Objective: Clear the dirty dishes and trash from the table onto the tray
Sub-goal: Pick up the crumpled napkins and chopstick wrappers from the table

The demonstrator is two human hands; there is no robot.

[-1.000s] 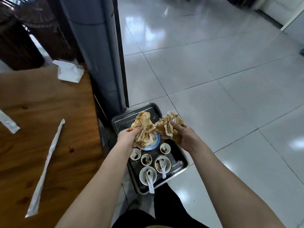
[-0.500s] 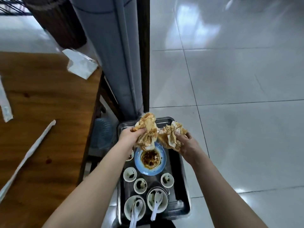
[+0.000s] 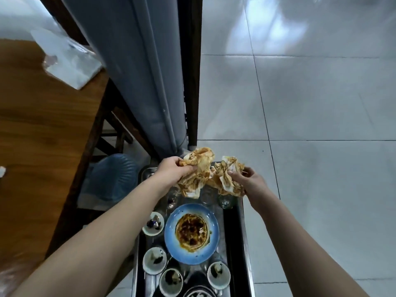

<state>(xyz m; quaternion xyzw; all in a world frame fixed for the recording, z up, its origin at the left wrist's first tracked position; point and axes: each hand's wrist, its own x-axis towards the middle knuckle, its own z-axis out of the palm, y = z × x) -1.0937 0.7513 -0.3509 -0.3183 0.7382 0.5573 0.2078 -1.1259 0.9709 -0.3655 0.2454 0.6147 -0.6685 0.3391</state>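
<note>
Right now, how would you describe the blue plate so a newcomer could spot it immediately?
Look right of the wooden table to the metal tray at the bottom of the view. In its middle lies the blue plate, smeared with brown-orange sauce. It is the only blue dish there, far larger than the small white cups beside it.

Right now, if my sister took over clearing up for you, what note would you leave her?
Left hand grips one stained napkin wad. Right hand grips a second stained wad. Both are above the far end of the tray.
On it: blue plate, small white cups, glasses.
Done: these dishes are loaded.
Left: drop both wads on the tray, then fetch the white paper from the far corner of the table and the scrap at its left edge.
</note>
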